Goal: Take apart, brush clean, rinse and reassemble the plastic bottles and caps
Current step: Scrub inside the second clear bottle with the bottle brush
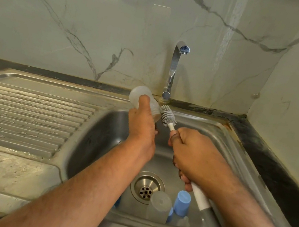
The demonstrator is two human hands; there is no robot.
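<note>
Nearest, a blue cap (181, 203) and another frosted bottle (160, 204) lie in the sink basin (101, 135). The right hand (194, 156) grips the bottle brush (168, 116); the left hand (141, 123) clasps a frosted bottle (139, 96), mouth beside the bristles. A wet grip could let it slip.

My bottle (142, 96): frosted white. My brush (168, 115): grey bristles, white-and-grey handle. Cap (182, 202), 5 o'clock of the drain (146, 187): blue. Wall (100, 25): grey-veined marble.

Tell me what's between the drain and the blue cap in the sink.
A clear bottle lies between the drain and the blue cap, seen in the head view.
</note>
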